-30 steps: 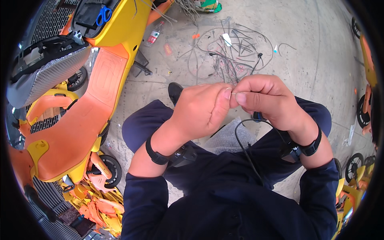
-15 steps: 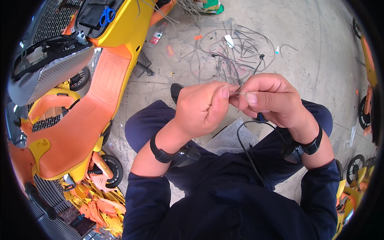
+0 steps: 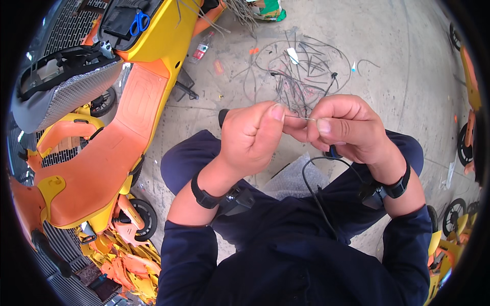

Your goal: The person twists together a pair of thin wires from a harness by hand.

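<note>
My left hand (image 3: 251, 133) is closed, its thumb pressed against the curled fingers. Facing it, my right hand (image 3: 352, 125) pinches between thumb and forefinger. A thin wire (image 3: 300, 118) stretches across the small gap, with one end in each hand. Below my right hand shows a small dark-blue and black thing (image 3: 334, 151), mostly hidden; what it is I cannot tell. A black cable (image 3: 305, 178) loops from near there down over my lap. Bubble wrap (image 3: 296, 177) lies between my legs, under my hands.
Cut cables (image 3: 311, 64) lie tangled on the concrete floor ahead. A yellow and orange scooter body (image 3: 109, 163) stands at my left, with blue-handled scissors (image 3: 139, 23) on top. Near it lies a plastic bottle (image 3: 202, 50). Orange and yellow parts (image 3: 127, 268) are piled behind it.
My left hand has shifted slightly left, away from the right one. More of the thin wire shows between them. My right hand has hardly moved.
</note>
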The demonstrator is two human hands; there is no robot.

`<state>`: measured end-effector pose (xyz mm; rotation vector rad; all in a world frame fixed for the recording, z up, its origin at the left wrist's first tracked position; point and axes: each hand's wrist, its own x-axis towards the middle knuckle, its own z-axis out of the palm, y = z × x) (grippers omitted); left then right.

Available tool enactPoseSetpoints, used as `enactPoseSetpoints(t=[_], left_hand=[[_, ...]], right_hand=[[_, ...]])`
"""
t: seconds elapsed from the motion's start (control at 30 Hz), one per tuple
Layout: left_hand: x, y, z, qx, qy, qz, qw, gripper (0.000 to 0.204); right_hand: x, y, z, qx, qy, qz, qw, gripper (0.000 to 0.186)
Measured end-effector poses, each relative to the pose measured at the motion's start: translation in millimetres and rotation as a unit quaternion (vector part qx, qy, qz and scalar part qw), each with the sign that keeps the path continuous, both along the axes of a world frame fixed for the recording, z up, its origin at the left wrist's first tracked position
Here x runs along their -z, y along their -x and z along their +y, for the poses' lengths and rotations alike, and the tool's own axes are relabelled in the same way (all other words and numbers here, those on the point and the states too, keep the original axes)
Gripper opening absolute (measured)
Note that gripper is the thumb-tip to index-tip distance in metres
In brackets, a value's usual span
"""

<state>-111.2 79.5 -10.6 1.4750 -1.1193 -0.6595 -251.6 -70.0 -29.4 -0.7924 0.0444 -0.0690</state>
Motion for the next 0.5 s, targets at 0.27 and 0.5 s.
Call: enactPoseSetpoints(t=[0.27,0.5], left_hand=[[22,-9,-3,0.039,0.077,0.055,0.995,0.043],[9,-22,0,-0.051,0.091,-0.115,0.988,0.042]], right_hand=[[-5,-2,-2,-0.002,-0.031,-0.004,0.999,0.015],[-12,3,-10,0.061,0.018,0.039,0.997,0.017]])
